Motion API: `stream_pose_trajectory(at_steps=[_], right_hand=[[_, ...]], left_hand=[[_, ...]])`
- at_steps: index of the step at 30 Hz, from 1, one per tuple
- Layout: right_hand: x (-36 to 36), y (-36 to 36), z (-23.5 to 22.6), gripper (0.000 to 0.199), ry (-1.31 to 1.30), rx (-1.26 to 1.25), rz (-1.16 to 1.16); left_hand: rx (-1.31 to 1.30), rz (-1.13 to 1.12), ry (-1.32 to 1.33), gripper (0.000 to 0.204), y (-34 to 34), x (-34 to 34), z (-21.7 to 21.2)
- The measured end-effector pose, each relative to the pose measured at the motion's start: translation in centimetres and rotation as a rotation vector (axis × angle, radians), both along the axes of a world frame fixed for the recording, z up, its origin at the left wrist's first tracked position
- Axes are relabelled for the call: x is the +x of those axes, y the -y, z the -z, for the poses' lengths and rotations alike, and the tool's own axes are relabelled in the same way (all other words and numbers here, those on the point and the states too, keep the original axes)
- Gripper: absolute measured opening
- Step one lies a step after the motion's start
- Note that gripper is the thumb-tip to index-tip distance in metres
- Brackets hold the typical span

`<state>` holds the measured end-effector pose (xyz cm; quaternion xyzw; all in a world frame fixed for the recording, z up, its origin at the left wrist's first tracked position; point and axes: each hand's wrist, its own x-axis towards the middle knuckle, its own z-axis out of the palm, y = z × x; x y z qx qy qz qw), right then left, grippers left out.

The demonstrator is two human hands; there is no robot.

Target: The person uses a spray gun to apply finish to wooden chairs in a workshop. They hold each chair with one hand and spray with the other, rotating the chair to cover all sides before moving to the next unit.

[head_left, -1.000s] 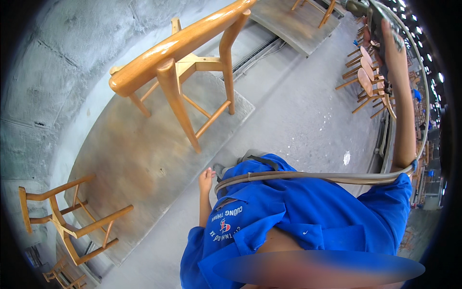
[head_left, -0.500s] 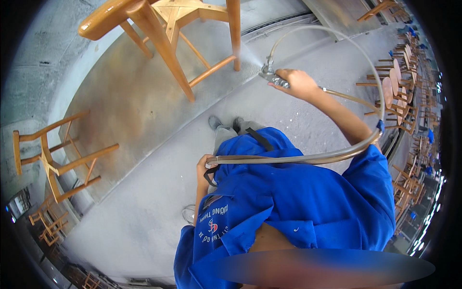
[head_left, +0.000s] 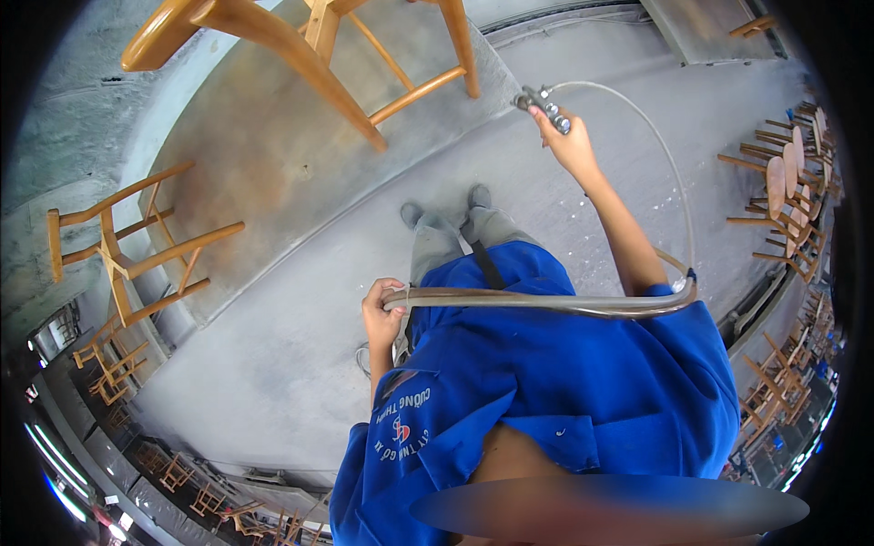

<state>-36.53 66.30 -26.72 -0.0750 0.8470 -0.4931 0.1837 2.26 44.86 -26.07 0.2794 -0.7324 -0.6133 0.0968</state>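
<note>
Metal spray gun (head_left: 544, 107) clamped in right hand (head_left: 572, 146) grip; hose (head_left: 546, 300) pinched in left hand (head_left: 382, 314).

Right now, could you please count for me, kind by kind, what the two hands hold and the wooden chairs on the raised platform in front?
Spray guns: 1, metal, in the right hand, the spray gun aimed toward the platform.
Hoses: 1, the hose gripped by the left hand.
Wooden chairs on the platform: 2, the near chair and the left chair.
Total: 4.

No packages, signs or screens.
</note>
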Motion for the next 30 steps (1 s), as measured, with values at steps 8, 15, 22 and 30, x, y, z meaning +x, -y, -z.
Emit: stream_pose_trajectory(at_steps=[8, 15, 22, 30], right_hand=[[4.1, 3.7, 0.3, 0.042, 0.497, -0.336, 0.106], [8.6, 6.5, 8.8, 0.045, 0.809, -0.543, 0.370], [11.8, 8.5, 11.8, 0.047, 0.848, -0.433, 0.529], [9.2, 7.6, -2.8, 0.056, 0.715, -1.243, 0.168]], left_hand=[[0.049, 0.017, 0.013, 0.070, 0.5, -0.8, -1.7], [0.130, 0.114, 0.216, 0.060, 3.1, 2.5, -3.3], [0.125, 0.041, 0.185, 0.065, 6.9, 4.9, -3.4], [0.183, 0.296, 0.069, 0.062, 7.2, -0.1, -2.7]])
